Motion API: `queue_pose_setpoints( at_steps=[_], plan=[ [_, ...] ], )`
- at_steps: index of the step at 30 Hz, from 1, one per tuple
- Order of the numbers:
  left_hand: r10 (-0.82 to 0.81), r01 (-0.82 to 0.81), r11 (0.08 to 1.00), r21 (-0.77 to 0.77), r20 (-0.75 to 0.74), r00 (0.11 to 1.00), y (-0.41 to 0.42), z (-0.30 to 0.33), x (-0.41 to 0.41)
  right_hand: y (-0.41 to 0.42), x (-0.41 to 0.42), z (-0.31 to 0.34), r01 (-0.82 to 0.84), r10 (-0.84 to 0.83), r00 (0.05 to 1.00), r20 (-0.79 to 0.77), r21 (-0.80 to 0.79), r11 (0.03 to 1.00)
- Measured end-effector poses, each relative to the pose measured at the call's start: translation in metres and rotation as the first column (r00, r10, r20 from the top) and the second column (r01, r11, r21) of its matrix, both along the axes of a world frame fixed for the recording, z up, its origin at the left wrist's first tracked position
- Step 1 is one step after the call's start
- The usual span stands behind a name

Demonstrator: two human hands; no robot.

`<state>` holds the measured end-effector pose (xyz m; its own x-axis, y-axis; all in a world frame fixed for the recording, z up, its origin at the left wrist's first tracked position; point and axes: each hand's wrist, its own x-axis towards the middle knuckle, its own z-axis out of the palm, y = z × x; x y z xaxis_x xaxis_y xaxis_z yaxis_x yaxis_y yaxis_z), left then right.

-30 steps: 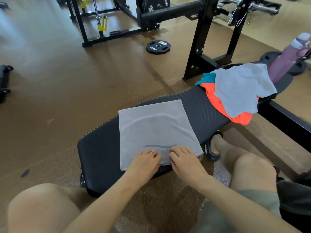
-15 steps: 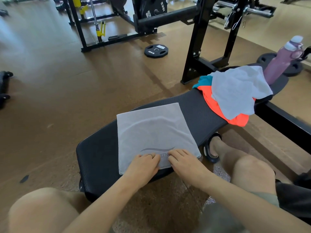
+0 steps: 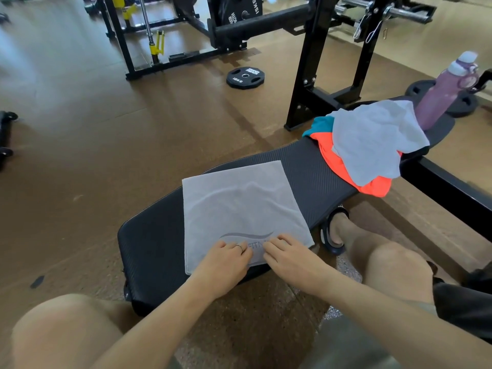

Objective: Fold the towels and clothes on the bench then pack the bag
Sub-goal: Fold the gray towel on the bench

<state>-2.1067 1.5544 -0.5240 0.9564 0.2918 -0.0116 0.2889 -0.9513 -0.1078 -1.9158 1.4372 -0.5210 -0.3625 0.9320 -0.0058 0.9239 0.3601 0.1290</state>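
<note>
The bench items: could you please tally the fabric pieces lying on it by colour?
Grey: 2, the flat towel under both hands and the crumpled towel on the pile
Orange: 1, the orange garment
Teal: 1, the teal garment
Total: 4

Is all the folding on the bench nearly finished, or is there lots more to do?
Lots more. The grey towel lies flat on the bench, looking part folded, with the left hand and right hand resting on its near edge. The pile further along is untouched: a light cloth over orange and teal clothes. No bag shows, so packing hasn't started.
</note>
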Motion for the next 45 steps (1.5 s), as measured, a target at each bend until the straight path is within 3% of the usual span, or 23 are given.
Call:
queue_pose_setpoints(
  at_steps=[12, 16, 21, 25, 27, 28, 30, 31, 32, 33, 39, 45],
  plan=[
    [-0.14, 0.162, 0.977, 0.135, -0.158, 0.977, -0.001, -0.001, 0.001, -0.011, 0.015, -0.006, 0.072, -0.072, 0.991, -0.11, -0.004, 0.997],
    [-0.129, 0.137, 0.987, 0.085, -0.098, 0.987, -0.003, 0.003, 0.004, -0.022, 0.033, -0.01, 0.19, -0.178, 0.972, -0.156, 0.068, 0.979],
    [-0.068, 0.07, 0.996, 0.058, -0.025, 0.997, -0.014, -0.001, 0.022, -0.036, 0.059, -0.019, 0.307, -0.295, 0.95, -0.099, 0.144, 0.941],
    [-0.022, 0.022, 0.999, 0.036, -0.003, 1.0, -0.016, -0.004, 0.037, -0.035, 0.062, -0.024, 0.408, -0.389, 0.907, -0.161, 0.113, 0.906],
    [-0.035, 0.036, 0.999, 0.034, -0.013, 0.999, -0.017, -0.007, 0.037, -0.035, 0.06, -0.021, 0.553, -0.519, 0.776, -0.358, -0.009, 0.833],
    [-0.045, 0.046, 0.999, 0.027, -0.015, 0.999, -0.017, -0.009, 0.036, -0.035, 0.059, -0.019, 0.625, -0.599, 0.621, -0.505, -0.144, 0.768],
    [-0.039, 0.04, 0.999, 0.018, -0.013, 0.999, -0.017, -0.008, 0.036, -0.032, 0.056, -0.015, 0.662, -0.696, 0.111, -0.709, -0.47, 0.584],
    [-0.025, 0.025, 1.0, 0.008, -0.007, 1.0, -0.019, -0.006, 0.039, -0.03, 0.055, -0.015, 0.62, -0.684, -0.15, -0.714, -0.607, 0.498],
    [-0.009, 0.009, 1.0, -0.006, -0.004, 1.0, -0.02, -0.003, 0.043, -0.029, 0.055, -0.017, 0.552, -0.651, -0.352, -0.672, -0.711, 0.435],
    [0.0, 0.0, 1.0, -0.021, -0.002, 1.0, -0.023, 0.0, 0.048, -0.027, 0.055, -0.021, 0.496, -0.627, -0.462, -0.626, -0.769, 0.403],
    [0.055, -0.055, 0.995, -0.087, -0.006, 0.998, -0.037, 0.005, 0.081, -0.023, 0.052, -0.033, 0.345, -0.578, -0.611, -0.541, -0.839, 0.42],
    [0.074, -0.073, 0.992, -0.105, 0.003, 0.997, -0.04, 0.0, 0.08, -0.021, 0.056, -0.031, 0.283, -0.545, -0.672, -0.502, -0.854, 0.438]
  ],
)
